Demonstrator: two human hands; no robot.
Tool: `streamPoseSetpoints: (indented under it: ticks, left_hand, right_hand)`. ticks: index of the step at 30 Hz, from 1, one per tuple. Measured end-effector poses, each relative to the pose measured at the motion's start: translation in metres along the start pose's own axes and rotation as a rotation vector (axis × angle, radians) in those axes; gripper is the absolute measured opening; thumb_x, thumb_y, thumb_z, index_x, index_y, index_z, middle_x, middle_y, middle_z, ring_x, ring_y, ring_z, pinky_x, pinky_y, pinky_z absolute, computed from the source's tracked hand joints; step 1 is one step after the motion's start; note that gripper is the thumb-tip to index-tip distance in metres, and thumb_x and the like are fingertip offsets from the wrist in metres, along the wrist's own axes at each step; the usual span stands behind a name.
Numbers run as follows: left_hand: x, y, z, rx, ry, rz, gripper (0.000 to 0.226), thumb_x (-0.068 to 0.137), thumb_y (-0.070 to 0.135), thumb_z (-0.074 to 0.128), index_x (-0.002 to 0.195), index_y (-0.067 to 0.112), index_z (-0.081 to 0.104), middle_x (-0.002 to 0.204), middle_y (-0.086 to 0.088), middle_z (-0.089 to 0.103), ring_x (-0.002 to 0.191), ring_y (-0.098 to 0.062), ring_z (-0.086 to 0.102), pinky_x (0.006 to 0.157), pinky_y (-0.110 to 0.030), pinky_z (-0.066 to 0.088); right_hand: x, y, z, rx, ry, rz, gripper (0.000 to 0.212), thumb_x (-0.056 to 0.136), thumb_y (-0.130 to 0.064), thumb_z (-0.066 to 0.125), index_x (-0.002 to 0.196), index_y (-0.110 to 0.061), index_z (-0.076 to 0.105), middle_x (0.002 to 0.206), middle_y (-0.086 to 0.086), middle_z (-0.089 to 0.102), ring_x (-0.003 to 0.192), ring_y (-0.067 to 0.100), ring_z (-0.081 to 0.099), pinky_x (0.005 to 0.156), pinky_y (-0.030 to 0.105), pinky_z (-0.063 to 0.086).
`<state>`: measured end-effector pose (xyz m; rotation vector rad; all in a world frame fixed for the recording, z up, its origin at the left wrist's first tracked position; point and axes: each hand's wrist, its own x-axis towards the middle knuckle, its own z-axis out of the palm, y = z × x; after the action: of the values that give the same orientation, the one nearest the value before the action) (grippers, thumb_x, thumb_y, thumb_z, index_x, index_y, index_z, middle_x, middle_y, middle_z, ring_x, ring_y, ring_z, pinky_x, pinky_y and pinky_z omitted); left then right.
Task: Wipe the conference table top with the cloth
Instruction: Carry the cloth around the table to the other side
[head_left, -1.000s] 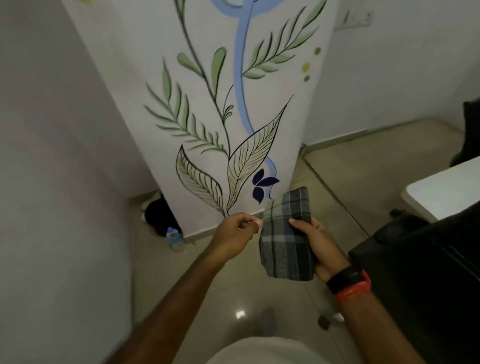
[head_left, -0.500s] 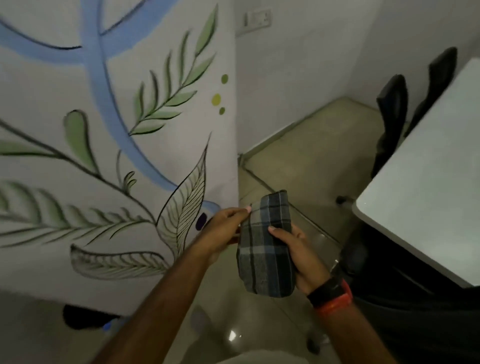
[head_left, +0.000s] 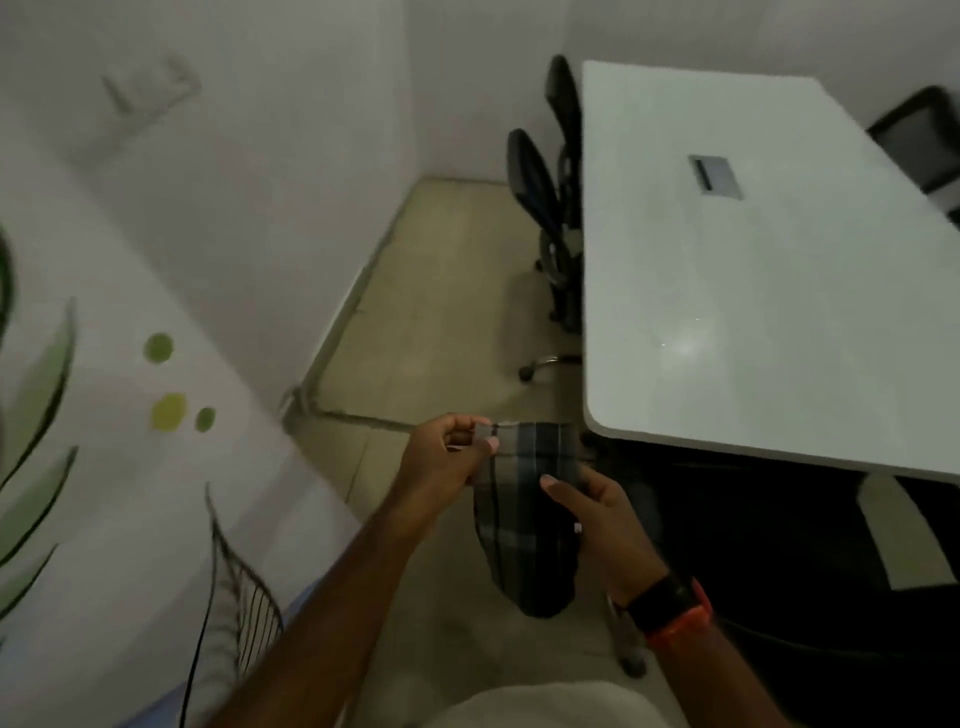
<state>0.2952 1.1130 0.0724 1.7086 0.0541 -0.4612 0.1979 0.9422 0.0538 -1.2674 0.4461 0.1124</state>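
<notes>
A grey plaid cloth (head_left: 524, 519), folded, hangs in front of my body between both hands. My left hand (head_left: 441, 462) pinches its top left corner. My right hand (head_left: 602, 514), with a black and orange band on the wrist, grips the cloth's right side with the thumb laid across it. The white conference table top (head_left: 753, 291) stretches away at the right, its near corner just right of the cloth. A small grey cable hatch (head_left: 714, 174) is set in its middle. The cloth is off the table.
Two black office chairs (head_left: 545, 197) stand tucked against the table's left edge, another chair (head_left: 930, 140) at its far right. A dark chair (head_left: 779, 571) sits below the near table edge. A painted wall (head_left: 130, 415) with leaves is at left; beige floor (head_left: 441, 312) lies between.
My view has swung right, so the whole table top has come into sight. Both hands keep hold of the cloth, which is now close to the table's near corner.
</notes>
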Motion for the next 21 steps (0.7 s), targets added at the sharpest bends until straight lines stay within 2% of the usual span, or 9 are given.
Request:
streamPoseSetpoints:
  ticks: [3, 5, 7, 9, 11, 14, 18, 21]
  left_hand:
    - [0.047, 0.019, 0.012, 0.18, -0.118, 0.101, 0.018, 0.086, 0.012, 0.073, 0.098, 0.025, 0.073, 0.09, 0.0, 0.076, 0.085, -0.018, 0.073, 0.077, -0.035, 0.061]
    - [0.081, 0.034, 0.022, 0.257, -0.185, 0.173, 0.019, 0.086, 0.011, 0.073, 0.09, 0.03, 0.073, 0.085, 0.004, 0.076, 0.078, -0.009, 0.071, 0.073, -0.026, 0.059]
    - [0.117, 0.051, 0.035, 0.304, -0.221, 0.225, 0.019, 0.086, 0.011, 0.074, 0.087, 0.03, 0.075, 0.081, 0.008, 0.075, 0.072, -0.003, 0.068, 0.065, -0.017, 0.054]
    - [0.152, 0.067, 0.049, 0.333, -0.244, 0.246, 0.016, 0.086, 0.012, 0.074, 0.087, 0.027, 0.076, 0.081, 0.008, 0.074, 0.07, -0.002, 0.067, 0.062, -0.014, 0.051]
    - [0.182, 0.081, 0.061, 0.369, -0.262, 0.255, 0.013, 0.086, 0.013, 0.074, 0.089, 0.025, 0.076, 0.083, 0.006, 0.074, 0.071, -0.002, 0.067, 0.06, -0.012, 0.049]
    - [0.23, 0.102, 0.078, 0.375, -0.249, 0.297, 0.013, 0.086, 0.011, 0.073, 0.09, 0.023, 0.076, 0.085, 0.006, 0.075, 0.073, -0.002, 0.067, 0.06, -0.008, 0.047]
    - [0.287, 0.119, 0.105, 0.347, -0.28, 0.307, 0.016, 0.086, 0.009, 0.073, 0.089, 0.025, 0.075, 0.085, 0.004, 0.075, 0.077, -0.008, 0.07, 0.066, -0.014, 0.053]
    - [0.325, 0.127, 0.129, 0.358, -0.373, 0.308, 0.015, 0.087, 0.008, 0.072, 0.091, 0.023, 0.075, 0.086, 0.005, 0.075, 0.079, -0.007, 0.069, 0.067, -0.013, 0.052]
  right_hand:
    - [0.038, -0.002, -0.015, -0.008, 0.138, -0.07, 0.036, 0.091, -0.007, 0.072, 0.126, -0.014, 0.063, 0.118, 0.011, 0.074, 0.113, 0.032, 0.069, 0.091, 0.047, 0.058]
    - [0.066, -0.01, -0.028, 0.009, 0.238, -0.097, 0.054, 0.09, 0.0, 0.072, 0.133, -0.024, 0.049, 0.115, 0.013, 0.073, 0.108, 0.031, 0.071, 0.081, 0.042, 0.061]
    - [0.097, -0.019, -0.046, -0.002, 0.244, -0.147, 0.067, 0.09, 0.003, 0.07, 0.138, -0.034, 0.041, 0.109, 0.014, 0.075, 0.101, 0.027, 0.074, 0.077, 0.04, 0.063]
    - [0.13, -0.032, -0.064, -0.077, 0.235, -0.181, 0.055, 0.09, 0.003, 0.071, 0.133, -0.027, 0.052, 0.108, 0.013, 0.075, 0.101, 0.03, 0.074, 0.078, 0.045, 0.063]
    - [0.161, -0.042, -0.079, -0.179, 0.297, -0.222, 0.032, 0.089, 0.002, 0.073, 0.114, -0.016, 0.067, 0.103, 0.008, 0.075, 0.099, 0.032, 0.073, 0.077, 0.044, 0.063]
    - [0.199, -0.061, -0.093, -0.262, 0.428, -0.258, 0.012, 0.088, -0.008, 0.078, 0.095, -0.015, 0.072, 0.09, 0.003, 0.076, 0.087, 0.025, 0.074, 0.077, 0.039, 0.061]
    - [0.234, -0.085, -0.113, -0.259, 0.529, -0.207, 0.01, 0.09, -0.012, 0.077, 0.096, -0.018, 0.072, 0.091, -0.003, 0.079, 0.087, 0.016, 0.076, 0.084, 0.037, 0.06]
    - [0.254, -0.099, -0.127, -0.242, 0.617, -0.209, 0.013, 0.09, -0.009, 0.076, 0.096, -0.02, 0.072, 0.095, -0.008, 0.079, 0.09, 0.013, 0.075, 0.087, 0.035, 0.058]
